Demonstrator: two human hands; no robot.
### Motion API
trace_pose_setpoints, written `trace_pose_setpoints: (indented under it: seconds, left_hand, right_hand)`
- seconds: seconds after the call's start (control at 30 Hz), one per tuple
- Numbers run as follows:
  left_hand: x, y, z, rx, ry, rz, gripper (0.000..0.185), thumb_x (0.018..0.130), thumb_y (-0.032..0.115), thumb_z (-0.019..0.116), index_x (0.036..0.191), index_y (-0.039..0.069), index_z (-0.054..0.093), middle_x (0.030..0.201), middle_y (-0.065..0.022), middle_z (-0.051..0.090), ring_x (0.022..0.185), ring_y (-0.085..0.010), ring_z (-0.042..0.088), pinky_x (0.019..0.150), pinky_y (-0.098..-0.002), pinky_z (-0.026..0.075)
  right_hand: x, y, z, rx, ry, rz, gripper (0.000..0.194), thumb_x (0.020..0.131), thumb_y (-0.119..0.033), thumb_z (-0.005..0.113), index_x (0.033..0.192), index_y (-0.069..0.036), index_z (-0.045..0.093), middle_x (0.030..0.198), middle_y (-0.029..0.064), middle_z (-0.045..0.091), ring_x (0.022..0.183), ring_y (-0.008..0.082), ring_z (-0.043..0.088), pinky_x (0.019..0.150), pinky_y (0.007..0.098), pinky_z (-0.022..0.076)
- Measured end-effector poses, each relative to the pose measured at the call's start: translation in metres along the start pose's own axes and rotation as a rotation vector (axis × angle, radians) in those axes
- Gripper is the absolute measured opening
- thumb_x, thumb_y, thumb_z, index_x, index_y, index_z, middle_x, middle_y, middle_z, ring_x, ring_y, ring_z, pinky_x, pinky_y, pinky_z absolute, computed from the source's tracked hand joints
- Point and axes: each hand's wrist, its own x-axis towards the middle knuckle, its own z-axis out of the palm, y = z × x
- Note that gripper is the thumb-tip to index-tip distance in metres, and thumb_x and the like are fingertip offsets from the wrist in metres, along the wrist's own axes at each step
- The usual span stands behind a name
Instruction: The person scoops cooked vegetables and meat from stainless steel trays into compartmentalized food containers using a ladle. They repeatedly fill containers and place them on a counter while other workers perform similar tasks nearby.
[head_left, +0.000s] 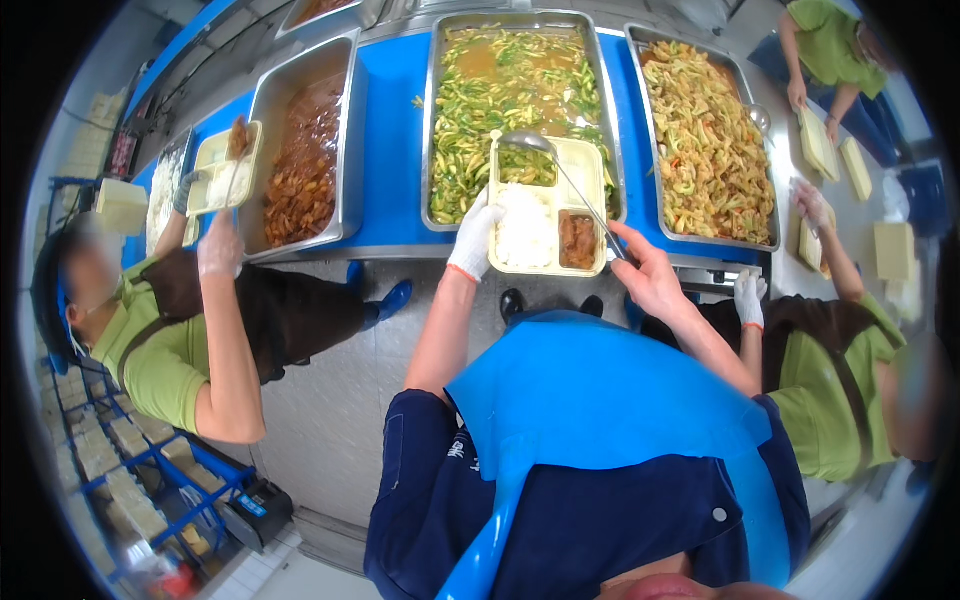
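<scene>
My left hand (474, 238), in a white glove with an orange cuff, grips the left side of a pale yellow compartment meal tray (585, 166). White rice (523, 229) fills the large lower left section, and brown stewed meat (577, 244) lies at lower right. Green vegetables (534, 174) show in the upper left section; the upper right one looks bare. Bare-skinned, my right hand (651, 268) holds a metal ladle (526, 140) by its dark handle, its bowl above the upper left section. Beneath and beyond the tray stands a deep steel pan (429, 150) of sliced green vegetables in broth.
A steel pan of brown stew (304, 180) stands left, and a pan of cooked cauliflower (705, 142) right, on a blue conveyor belt (391, 150). A co-worker (172, 337) at left holds another tray (199, 169). Other co-workers (817, 390) work at right, by a steel table.
</scene>
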Motion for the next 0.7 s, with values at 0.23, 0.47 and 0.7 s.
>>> trace_pose_setpoints:
  seconds: [0.23,0.47,0.7]
  left_hand:
    - [0.007,-0.025,0.074,0.055,-0.117,-0.147,0.052,0.088,0.002,0.048,0.141,0.002,0.046,0.124,-0.0184,0.064,0.106,-0.0272,0.069,0.089,-0.0388,0.061]
    - [0.034,-0.102,0.165,0.012,-0.326,-0.189,0.056,0.090,0.000,0.047,0.146,0.005,0.043,0.128,-0.0112,0.061,0.113,-0.0213,0.063,0.094,-0.0325,0.055]
    - [0.051,-0.158,0.230,0.044,-0.406,-0.284,0.046,0.099,0.008,0.048,0.144,0.009,0.044,0.129,-0.0116,0.061,0.115,-0.0253,0.063,0.094,-0.0372,0.056]
  right_hand:
    - [-0.029,0.018,-0.041,0.449,0.343,-0.006,0.059,0.095,-0.005,0.055,0.152,-0.006,0.039,0.078,0.0058,0.057,0.046,0.0084,0.049,0.042,0.0233,0.0388]
    - [-0.073,0.013,-0.069,0.599,0.399,-0.146,0.060,0.093,0.000,0.053,0.151,-0.002,0.038,0.076,0.0064,0.060,0.044,0.0090,0.049,0.042,0.0225,0.0390]
    - [-0.103,0.026,-0.079,0.755,0.338,-0.055,0.062,0.092,0.000,0.057,0.151,-0.011,0.042,0.078,0.0045,0.060,0.046,0.0073,0.050,0.042,0.0229,0.0404]
